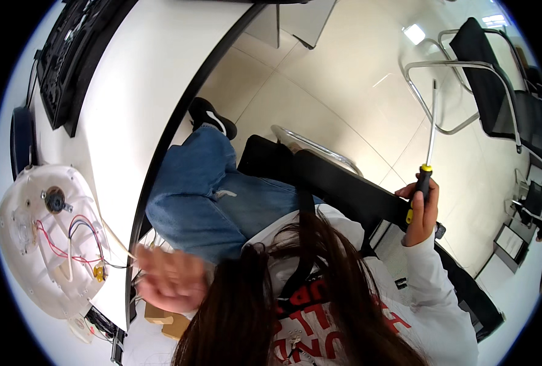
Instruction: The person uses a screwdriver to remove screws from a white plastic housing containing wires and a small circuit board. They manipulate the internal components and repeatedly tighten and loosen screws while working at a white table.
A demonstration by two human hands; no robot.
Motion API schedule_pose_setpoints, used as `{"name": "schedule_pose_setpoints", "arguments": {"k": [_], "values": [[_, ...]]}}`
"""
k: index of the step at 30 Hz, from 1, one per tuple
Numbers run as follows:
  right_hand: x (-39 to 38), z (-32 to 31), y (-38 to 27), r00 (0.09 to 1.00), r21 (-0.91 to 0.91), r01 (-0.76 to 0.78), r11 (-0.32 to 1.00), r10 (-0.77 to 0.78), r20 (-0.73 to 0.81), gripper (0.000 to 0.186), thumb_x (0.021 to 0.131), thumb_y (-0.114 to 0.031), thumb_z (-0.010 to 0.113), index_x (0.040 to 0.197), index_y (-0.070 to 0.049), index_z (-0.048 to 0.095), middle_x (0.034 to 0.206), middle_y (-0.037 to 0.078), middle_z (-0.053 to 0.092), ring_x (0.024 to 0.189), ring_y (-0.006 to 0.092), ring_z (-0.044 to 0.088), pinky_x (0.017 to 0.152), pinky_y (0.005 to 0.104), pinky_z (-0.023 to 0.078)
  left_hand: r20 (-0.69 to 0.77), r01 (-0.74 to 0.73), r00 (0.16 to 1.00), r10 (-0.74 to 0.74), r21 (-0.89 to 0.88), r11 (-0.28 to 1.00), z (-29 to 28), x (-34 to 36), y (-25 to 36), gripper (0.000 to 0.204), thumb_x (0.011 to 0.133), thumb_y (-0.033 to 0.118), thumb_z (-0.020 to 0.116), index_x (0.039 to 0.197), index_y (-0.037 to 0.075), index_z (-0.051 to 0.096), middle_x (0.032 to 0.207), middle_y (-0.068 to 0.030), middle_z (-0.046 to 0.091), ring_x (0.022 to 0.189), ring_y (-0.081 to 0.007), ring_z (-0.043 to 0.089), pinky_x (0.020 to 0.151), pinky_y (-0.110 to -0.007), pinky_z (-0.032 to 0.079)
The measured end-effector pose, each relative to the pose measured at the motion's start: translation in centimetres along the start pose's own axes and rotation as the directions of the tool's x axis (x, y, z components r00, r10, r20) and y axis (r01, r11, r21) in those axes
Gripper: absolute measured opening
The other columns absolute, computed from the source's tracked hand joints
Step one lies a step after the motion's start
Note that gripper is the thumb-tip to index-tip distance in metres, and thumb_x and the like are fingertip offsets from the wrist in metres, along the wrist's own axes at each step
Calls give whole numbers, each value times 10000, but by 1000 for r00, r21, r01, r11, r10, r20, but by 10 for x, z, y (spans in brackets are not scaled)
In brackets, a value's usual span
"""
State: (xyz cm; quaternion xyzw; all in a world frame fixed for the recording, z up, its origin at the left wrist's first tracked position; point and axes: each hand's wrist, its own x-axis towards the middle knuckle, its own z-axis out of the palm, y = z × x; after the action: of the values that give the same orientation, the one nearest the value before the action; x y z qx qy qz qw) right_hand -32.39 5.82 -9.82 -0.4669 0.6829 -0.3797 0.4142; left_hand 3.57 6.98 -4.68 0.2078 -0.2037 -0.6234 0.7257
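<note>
My right hand grips a screwdriver with a black and yellow handle, its long metal shaft pointing away from me. At the left, my left hand is blurred near the desk edge, beside a pale cable; whether it holds anything is unclear. An opened white plastic housing lies on the desk, showing a dark round part, red, blue and black wires, and a small yellow part.
A black keyboard-like object is on the desk's far left. I sit on a black metal-framed chair. Black chairs stand on the tiled floor to the right. Cardboard is below the desk edge.
</note>
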Motion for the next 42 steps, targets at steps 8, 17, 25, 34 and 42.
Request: {"name": "schedule_pose_setpoints", "arguments": {"k": [8,17,25,34,42], "values": [[2,-1,-2,996,176,-35,984,50,-79,374,955,-247,337,1223,13,299,865,84,479,768,177,568,727,299,468,145,-181,798,-585,983,-3,-29,-25,-143,366,847,253,521,1190,126,523,1146,-116,516,1076,-271,468,886,-439,375],[2,-1,-7,989,246,-61,967,92,-114,392,957,-259,327,1232,15,274,871,91,470,758,184,573,731,301,479,254,-465,398,-881,884,45,-43,-79,-181,467,829,343,476,1265,175,468,1396,7,330,1298,-233,286,1017,-539,242],[2,-1,-4,991,201,-47,978,72,-117,387,956,-254,344,1225,19,291,849,89,475,724,178,572,678,289,474,288,-299,372,-882,937,180,-44,-76,-199,464,831,263,465,1275,130,432,1230,-16,490,1202,-180,400,949,-431,332],[0,2,-5,987,218,20,976,15,-158,333,951,-202,369,1203,8,318,814,74,485,671,159,553,640,274,474,364,-493,393,-844,859,140,-37,-67,-245,338,833,285,477,1150,170,505,1077,-127,516,951,-300,536,705,-517,398],[2,5,0,986,136,102,985,-82,-148,332,953,-220,356,1200,3,347,762,68,501,609,149,554,576,256,480,334,-6,275,-902,938,346,-29,-29,-219,417,786,344,533,1143,128,541,1006,-151,611,887,-310,599,731,-371,472]]}}
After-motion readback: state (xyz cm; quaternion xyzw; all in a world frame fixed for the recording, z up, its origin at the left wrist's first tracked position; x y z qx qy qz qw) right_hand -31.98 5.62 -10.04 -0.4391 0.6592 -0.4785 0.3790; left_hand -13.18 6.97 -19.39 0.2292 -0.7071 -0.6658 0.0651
